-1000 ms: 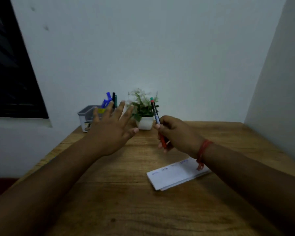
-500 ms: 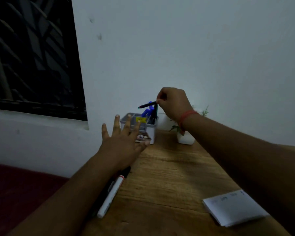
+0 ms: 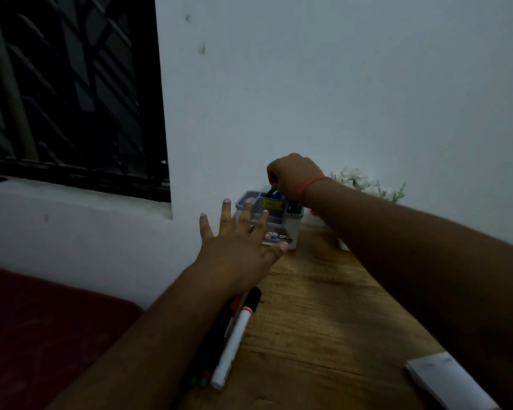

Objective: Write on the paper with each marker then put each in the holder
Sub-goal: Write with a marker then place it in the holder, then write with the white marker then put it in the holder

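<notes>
Now the right hand, fingers curled, pinches a dark marker over the holder (tip already inside). Best release straight down. The left hand, fingers spread, hovers before the holder; more markers lie nearer.

Dim light is falling on a plain white wall. A dark barred window is sitting at left above a white ledge. The wooden bench is abutting the wall.

Right hand dropped from above the holder onto its rear compartment. Marker, level before, now points down inside, mostly hidden.
</notes>
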### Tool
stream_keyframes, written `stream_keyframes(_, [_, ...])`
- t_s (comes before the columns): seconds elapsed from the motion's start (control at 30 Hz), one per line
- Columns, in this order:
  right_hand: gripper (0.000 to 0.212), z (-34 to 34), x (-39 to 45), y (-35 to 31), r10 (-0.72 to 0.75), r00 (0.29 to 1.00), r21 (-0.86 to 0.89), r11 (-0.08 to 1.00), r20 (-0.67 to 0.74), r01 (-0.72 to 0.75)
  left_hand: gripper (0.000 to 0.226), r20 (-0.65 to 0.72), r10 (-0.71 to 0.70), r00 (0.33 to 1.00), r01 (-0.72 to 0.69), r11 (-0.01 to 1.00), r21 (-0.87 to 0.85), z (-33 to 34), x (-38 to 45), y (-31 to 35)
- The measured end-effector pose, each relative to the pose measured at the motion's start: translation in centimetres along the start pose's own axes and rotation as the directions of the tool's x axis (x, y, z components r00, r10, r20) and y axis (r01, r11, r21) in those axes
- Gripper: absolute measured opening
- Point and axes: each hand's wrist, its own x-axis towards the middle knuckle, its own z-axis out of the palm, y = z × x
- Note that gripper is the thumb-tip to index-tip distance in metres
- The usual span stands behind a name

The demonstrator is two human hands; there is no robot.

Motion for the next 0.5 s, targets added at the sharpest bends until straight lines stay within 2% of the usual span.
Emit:
stream_keyframes(0.13, [0.018, 0.8, -0.1, 0.0, -0.046, 0.999, -0.057, 0.997, -0.013, 0.045, 0.092, 0.114, -0.024, 0.993, 0.022, 1.0, 0.014, 0.0, -0.1, -0.6])
stream_keyframes(0.2, [0.023, 0.5, -0.5, 0.2, -0.069, 0.993, -0.041, 0.997, -0.091, 0.066, 0.089, 0.17, -0.034, 0.985, 0.031, 0.999, 0.016, 0.0, -0.2, -1.0])
stream_keyframes(0.37, [0.022, -1.9, -4.4, 1.4, -0.017, 0.913, 0.222, 0.968, -0.407, 0.117, 0.084, 0.265, -0.007, 0.964, 0.01, 1.0, -0.01, -0.1, -0.4, -1.8])
stream_keyframes(0.43, [0.021, -2.5, -8.0, 2.2, -0.042, 0.889, 0.3, 0.933, -0.456, 0.197, 0.083, 0.297, 0.03, 0.954, -0.023, 0.999, -0.027, -0.7, -0.6, -1.9])
stream_keyframes(0.5, [0.021, -2.4, -12.3, 3.1, -0.07, 0.905, 0.337, 0.914, -0.42, 0.227, 0.079, 0.33, 0.092, 0.94, -0.08, 0.996, -0.05, -1.4, -0.9, -1.9])
